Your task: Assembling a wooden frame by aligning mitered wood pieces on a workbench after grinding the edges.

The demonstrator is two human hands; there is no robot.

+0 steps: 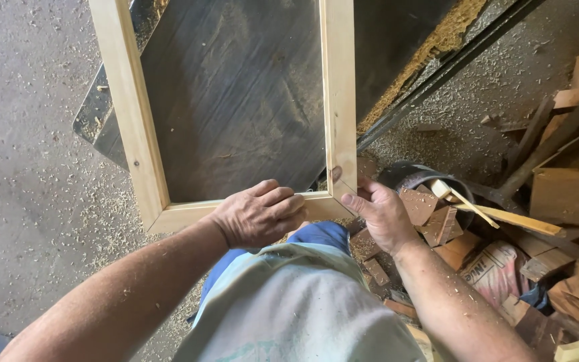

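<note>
A pale wooden frame [129, 114] with mitred corners lies across a dark worktable [236, 87], its near rail toward me. My left hand [259, 214] grips that near rail close to the right corner, fingers curled over the top. My right hand [383, 214] holds the frame's right corner from outside, thumb pressed at the mitre joint beside a dark knot. My arms are flecked with sawdust.
A dark bucket [413, 175] of reddish wood offcuts stands on the floor to the right, with planks and scrap [567, 194] piled beyond it. Sawdust covers the concrete floor [28, 167]. A metal rail [437, 64] runs along the table's right edge.
</note>
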